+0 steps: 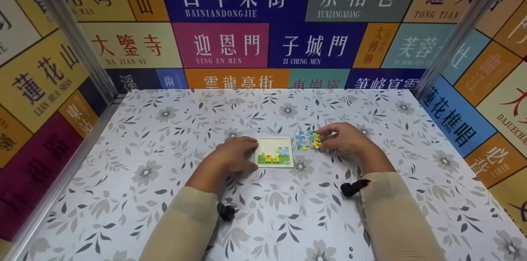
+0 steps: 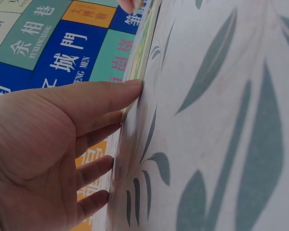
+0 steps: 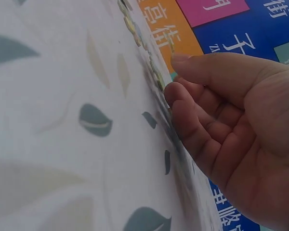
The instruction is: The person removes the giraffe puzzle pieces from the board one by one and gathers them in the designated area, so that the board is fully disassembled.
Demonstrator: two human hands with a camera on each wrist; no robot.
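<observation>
A small square puzzle tray lies on the table, partly filled along its bottom and right side with green, yellow and blue pieces. My left hand steadies its left edge, the thumb near the lower corner and the fingers near the upper one; in the left wrist view the hand's fingers are fairly straight. Just right of the tray lie several loose jigsaw pieces, blue and yellow. My right hand is at their right side, pinching a yellow puzzle piece, seen edge-on by the thumb tip in the right wrist view.
The table has a white cloth with grey leaves and flowers. Upright panels with coloured sign blocks close off the back and both sides. Dark straps sit at the wrists over tan sleeves.
</observation>
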